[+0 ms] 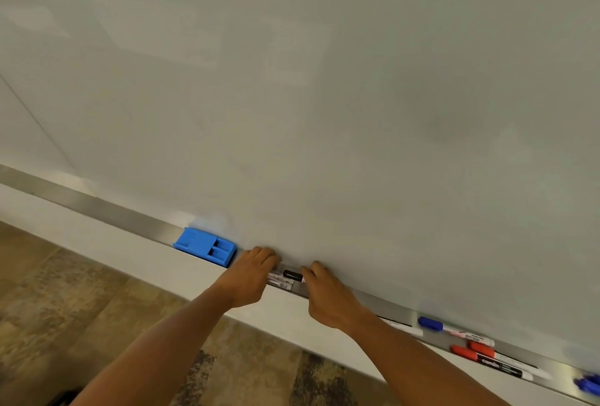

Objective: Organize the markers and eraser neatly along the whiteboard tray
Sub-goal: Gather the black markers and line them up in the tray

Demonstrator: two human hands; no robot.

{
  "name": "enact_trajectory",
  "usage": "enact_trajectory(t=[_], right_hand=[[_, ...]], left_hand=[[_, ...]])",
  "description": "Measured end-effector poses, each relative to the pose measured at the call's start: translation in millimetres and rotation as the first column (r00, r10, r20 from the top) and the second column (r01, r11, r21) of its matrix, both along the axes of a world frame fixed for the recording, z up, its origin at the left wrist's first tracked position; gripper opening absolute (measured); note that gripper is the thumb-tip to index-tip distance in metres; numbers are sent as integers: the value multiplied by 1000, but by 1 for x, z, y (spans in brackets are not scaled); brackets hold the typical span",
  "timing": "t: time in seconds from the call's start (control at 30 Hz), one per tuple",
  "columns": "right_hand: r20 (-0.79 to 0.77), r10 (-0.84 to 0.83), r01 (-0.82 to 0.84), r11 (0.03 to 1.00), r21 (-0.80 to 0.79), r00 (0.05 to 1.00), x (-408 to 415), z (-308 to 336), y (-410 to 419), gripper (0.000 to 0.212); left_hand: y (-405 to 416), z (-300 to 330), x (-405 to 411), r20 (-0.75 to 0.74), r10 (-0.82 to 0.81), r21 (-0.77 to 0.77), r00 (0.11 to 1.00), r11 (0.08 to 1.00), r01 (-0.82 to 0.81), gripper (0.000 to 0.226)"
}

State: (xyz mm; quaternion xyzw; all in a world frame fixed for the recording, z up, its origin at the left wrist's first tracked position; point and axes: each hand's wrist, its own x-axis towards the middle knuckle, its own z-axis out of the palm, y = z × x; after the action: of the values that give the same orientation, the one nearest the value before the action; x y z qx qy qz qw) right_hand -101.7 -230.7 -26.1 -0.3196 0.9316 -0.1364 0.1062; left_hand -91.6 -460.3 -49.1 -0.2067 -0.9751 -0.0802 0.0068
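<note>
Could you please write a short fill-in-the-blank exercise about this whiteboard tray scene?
1. The eraser on the tray is ____ in colour.
2. Both hands rest on markers with ____ caps.
3. The eraser lies beside the ____ hand.
4. The red-capped markers lie past the ____ hand.

Missing words: blue; black; left; right

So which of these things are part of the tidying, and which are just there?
Part of the job:
blue plastic eraser
black-capped markers
blue-capped marker
red-capped markers
metal tray

Just there:
whiteboard
brown patterned floor
</note>
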Motion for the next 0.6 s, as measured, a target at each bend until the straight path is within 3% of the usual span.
enact_trajectory(t=[0.17, 0.3, 0.6], right_hand=[[-44, 34, -36, 998, -43, 998, -2, -7, -21, 50], [-99, -5, -4, 996, -88, 995, -6, -10, -37, 48], [-161, 0, -14, 996, -86, 987, -6, -25, -49, 53]], left_hand=[[-10, 6, 3, -63, -100, 159, 993, 981, 109, 38], [-14, 12, -2, -153, -147, 119, 977, 979, 165, 24], [-21, 6, -11, -119, 111, 74, 987, 992, -103, 33]])
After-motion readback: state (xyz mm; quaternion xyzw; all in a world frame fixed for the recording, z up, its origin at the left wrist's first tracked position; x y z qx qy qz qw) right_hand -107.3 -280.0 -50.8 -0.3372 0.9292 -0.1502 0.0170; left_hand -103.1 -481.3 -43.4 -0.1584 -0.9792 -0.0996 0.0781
